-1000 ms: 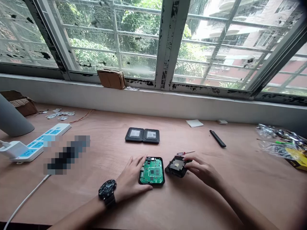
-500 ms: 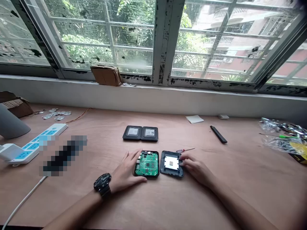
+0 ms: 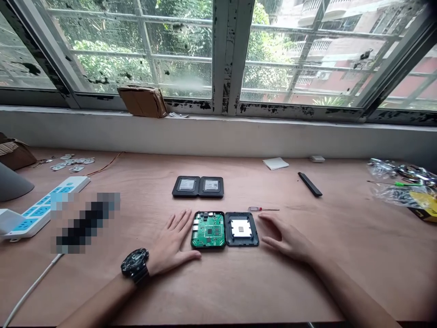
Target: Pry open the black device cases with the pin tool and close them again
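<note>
A small black case with a green circuit board (image 3: 209, 231) in it lies on the table. Against its right side rests a dark square cover (image 3: 254, 232), inner side up, with a white plate (image 3: 241, 228) at its middle. My left hand (image 3: 172, 246) lies flat just left of the circuit board case, fingers spread, a black watch (image 3: 135, 263) on the wrist. To the right of the cover, my right hand (image 3: 287, 238) is curved with thumb and fingers apart, holding nothing. A small screwdriver (image 3: 262, 209) with a red and clear handle lies behind the cover.
Two dark square covers (image 3: 211, 187) with labels lie side by side farther back. A black strip (image 3: 310, 184), a white paper (image 3: 276, 163) and plastic bags (image 3: 392, 191) are on the right. A white power strip (image 3: 46, 207) and a pixelated dark object (image 3: 85, 223) occupy the left.
My right hand has let go of the cover and moved off to its right. The cover now sits straight against the case. My left hand has shifted left, away from the case.
</note>
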The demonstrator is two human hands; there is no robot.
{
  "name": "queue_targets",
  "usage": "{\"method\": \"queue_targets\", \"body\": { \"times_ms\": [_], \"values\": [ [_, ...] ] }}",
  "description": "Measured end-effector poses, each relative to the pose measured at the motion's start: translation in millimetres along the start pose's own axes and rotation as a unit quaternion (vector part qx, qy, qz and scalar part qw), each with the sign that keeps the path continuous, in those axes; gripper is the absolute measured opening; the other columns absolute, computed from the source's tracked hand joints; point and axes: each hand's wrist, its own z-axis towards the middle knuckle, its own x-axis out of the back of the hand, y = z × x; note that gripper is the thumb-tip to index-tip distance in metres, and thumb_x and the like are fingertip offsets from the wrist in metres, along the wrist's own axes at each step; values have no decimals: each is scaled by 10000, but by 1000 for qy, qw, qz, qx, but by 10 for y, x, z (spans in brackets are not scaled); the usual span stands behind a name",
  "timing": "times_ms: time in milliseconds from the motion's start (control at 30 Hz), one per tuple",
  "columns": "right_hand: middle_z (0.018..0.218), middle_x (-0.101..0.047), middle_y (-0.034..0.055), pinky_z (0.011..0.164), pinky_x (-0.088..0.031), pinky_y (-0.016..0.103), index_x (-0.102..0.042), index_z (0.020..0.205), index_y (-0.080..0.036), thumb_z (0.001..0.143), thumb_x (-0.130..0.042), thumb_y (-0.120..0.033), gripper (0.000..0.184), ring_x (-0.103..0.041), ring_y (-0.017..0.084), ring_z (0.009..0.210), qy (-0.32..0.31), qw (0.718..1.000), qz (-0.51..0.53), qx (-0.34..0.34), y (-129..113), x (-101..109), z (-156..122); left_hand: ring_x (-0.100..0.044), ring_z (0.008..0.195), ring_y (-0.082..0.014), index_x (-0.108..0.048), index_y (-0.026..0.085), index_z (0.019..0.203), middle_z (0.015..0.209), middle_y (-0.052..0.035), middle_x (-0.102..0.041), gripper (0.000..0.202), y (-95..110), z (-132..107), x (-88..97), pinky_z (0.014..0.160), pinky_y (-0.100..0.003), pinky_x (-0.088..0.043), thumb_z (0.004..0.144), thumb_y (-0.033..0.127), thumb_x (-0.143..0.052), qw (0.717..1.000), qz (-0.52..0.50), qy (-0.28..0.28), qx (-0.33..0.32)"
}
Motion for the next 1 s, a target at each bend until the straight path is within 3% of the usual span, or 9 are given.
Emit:
{"method": "queue_targets", "body": {
  "times_ms": [100, 167, 333, 567, 733, 867, 1000],
  "values": [
    [1648, -329, 117, 1180, -388, 562, -253, 1610, -294, 829, -737, -603, 969, -355, 372, 1486, -59, 998, -33, 10, 17, -14, -8, -182, 1540, -380, -24, 230, 1643, 1686, -103, -113, 1078, 0, 0, -7, 1260, -537, -129, 874, 808, -510, 1000, 5, 3, -7],
    [1695, -206, 95, 1226, -300, 576, -123, 1640, -307, 789, -752, -653, 1113, -220, 384, 1538, -87, 995, -48, 28, 29, -54, -3, -178, 1541, -378, -16, 230, 1643, 1686, -103, -112, 1075, 9, 6, -9, 1261, -533, -127, 879, 803, -510, 1000, 3, 4, -8],
    [1711, -124, 72, 1248, -244, 571, -22, 1640, -316, 803, -722, -681, 1151, -128, 374, 1559, -94, 993, -67, 32, 42, -114, 6, -147, 1545, -375, -4, 213, 1642, 1686, -114, -86, 1092, 17, 6, -8, 1266, -529, -127, 880, 789, -532, 1000, -11, -1, -6],
    [1690, -215, 117, 1224, -293, 586, -145, 1637, -294, 752, -790, -643, 1149, -218, 388, 1537, -56, 997, -30, 40, -37, -144, 146, -190, 1537, -362, -2, 245, 1641, 1685, -127, -107, 1178, -45, 14, 183, 1231, -514, -291, 819, 704, -709, 989, -145, -39, 15],
    [1653, -309, 133, 1204, -336, 566, -199, 1619, -286, 747, -821, -559, 1106, -319, 363, 1504, -29, 999, 12, 42, -112, -120, 198, -286, 1517, -330, -64, 314, 1636, 1679, -98, -188, 1223, -81, 160, 310, 1224, -490, -319, 737, 614, -837, 971, -238, -35, -1],
    [1557, -449, 152, 1174, -373, 564, -279, 1573, -267, 766, -824, -453, 991, -436, 361, 1431, 24, 995, 55, 76, -24, -12, 143, -289, 1514, -357, -123, 302, 1635, 1668, -114, -234, 1239, 26, 349, 259, 1222, -510, -310, 693, 615, -864, 971, -236, -35, -22],
    [1482, -496, 174, 1126, -419, 575, -293, 1544, -270, 807, -777, -528, 919, -504, 369, 1367, 130, 979, 149, 45, 102, 17, 122, -265, 1516, -380, -74, 271, 1641, 1659, -135, -253, 1295, 222, 513, 149, 1241, -525, -251, 681, 673, -845, 975, -213, -38, -54]
  ]
}}
